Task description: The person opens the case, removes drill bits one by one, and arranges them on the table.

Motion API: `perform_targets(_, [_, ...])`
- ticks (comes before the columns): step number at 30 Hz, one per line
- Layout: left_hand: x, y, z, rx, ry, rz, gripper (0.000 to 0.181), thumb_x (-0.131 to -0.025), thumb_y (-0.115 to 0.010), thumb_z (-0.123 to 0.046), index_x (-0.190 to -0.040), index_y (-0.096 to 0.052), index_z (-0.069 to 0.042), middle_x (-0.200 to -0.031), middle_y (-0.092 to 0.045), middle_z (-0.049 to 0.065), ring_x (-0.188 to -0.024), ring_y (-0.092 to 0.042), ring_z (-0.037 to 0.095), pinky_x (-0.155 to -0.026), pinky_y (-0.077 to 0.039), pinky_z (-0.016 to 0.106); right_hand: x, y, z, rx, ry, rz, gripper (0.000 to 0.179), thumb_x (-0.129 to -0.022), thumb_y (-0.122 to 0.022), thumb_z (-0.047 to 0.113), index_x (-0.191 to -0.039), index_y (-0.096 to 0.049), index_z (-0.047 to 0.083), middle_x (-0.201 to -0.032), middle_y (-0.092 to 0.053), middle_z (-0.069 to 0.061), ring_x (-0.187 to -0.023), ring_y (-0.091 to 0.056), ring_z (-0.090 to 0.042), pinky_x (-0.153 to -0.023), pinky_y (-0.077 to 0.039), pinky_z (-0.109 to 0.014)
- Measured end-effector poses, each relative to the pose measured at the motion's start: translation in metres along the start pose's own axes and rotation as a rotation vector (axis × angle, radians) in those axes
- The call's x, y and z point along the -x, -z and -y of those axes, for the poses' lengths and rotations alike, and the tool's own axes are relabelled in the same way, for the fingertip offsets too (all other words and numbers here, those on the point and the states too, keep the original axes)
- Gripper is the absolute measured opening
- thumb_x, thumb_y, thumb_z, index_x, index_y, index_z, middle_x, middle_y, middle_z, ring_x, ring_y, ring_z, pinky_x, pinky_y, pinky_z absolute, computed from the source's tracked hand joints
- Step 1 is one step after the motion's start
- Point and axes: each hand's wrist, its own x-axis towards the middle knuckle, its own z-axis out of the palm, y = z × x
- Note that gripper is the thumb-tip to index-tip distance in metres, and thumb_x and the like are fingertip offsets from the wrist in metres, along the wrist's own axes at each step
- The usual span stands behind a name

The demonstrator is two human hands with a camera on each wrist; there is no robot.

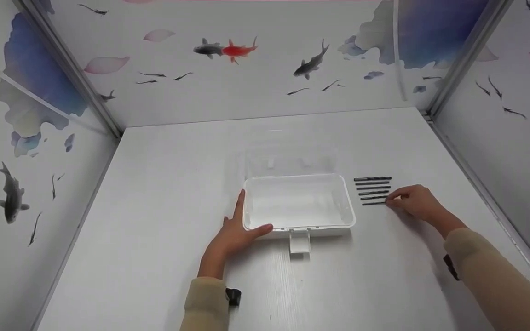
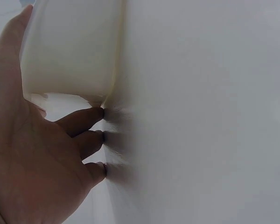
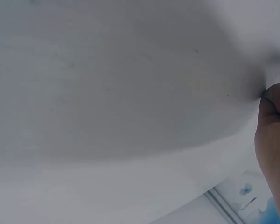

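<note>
An open clear plastic box (image 1: 345, 202) stands mid-table in the head view, its transparent lid (image 1: 290, 161) folded back behind it and its latch (image 1: 299, 242) hanging at the front. My left hand (image 1: 233, 236) is spread against the box's front left corner, thumb along the front rim and index finger along the left side. In the left wrist view, the other fingertips (image 2: 97, 113) touch the tabletop. Right of the box lie several dark drill bits (image 1: 373, 183) in a row. With thumb and fingertips, my right hand (image 1: 414, 202) pinches the right end of the nearest drill bit (image 1: 373, 203).
The white table (image 1: 154, 207) is enclosed by white panels printed with fish and petals at the back (image 1: 265, 92), left and right. Metal posts (image 1: 467, 59) stand at the back corners. A black band piece (image 1: 233, 297) shows at the left sleeve.
</note>
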Motion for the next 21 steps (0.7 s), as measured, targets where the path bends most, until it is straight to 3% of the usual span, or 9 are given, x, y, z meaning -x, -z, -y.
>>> perform_targets(6, [0.0002,0.0,-0.0003,0.006,0.007,0.001,0.131,-0.077,-0.078,-0.08,-0.169,0.008,-0.047,-0.179,-0.02,0.013,-0.163,-0.005,0.056,-0.128,-0.019,0.072,-0.0017,-0.0005,-0.0007,0.05,0.018,-0.004,0.027,-0.102,-0.071,0.031,-0.117,-0.082,0.011,-0.132,-0.069,-0.025,-0.106,-0.058,-0.033,-0.078,-0.049,-0.033])
perform_targets(11, [0.0005,0.0002,-0.0012,0.004,-0.007,0.003,0.131,-0.078,-0.078,-0.079,-0.17,0.009,-0.045,-0.18,-0.019,0.01,-0.165,-0.006,0.052,-0.132,-0.013,0.067,-0.0029,-0.0011,-0.0006,0.065,0.022,-0.006,0.027,-0.102,-0.07,0.031,-0.118,-0.082,0.012,-0.137,-0.068,-0.026,-0.112,-0.059,-0.035,-0.085,-0.048,-0.038])
perform_targets(17, [-0.0007,-0.0003,-0.0005,0.001,-0.037,0.005,0.132,-0.079,-0.078,-0.077,-0.171,0.009,-0.039,-0.18,-0.02,0.009,-0.165,-0.018,0.047,-0.135,-0.004,0.06,-0.0044,-0.0024,-0.0018,0.058,0.02,-0.009,0.026,-0.102,-0.072,0.03,-0.117,-0.082,0.011,-0.131,-0.07,-0.024,-0.103,-0.055,-0.03,-0.076,-0.045,-0.032])
perform_targets(21, [-0.0009,-0.0007,-0.0007,0.001,-0.03,0.003,0.132,-0.078,-0.078,-0.078,-0.171,0.008,-0.039,-0.179,-0.021,0.011,-0.165,-0.017,0.046,-0.135,-0.006,0.061,-0.0039,-0.003,-0.0018,0.049,0.01,-0.013,0.028,-0.101,-0.073,0.031,-0.118,-0.082,0.011,-0.133,-0.069,-0.024,-0.106,-0.056,-0.031,-0.077,-0.046,-0.032])
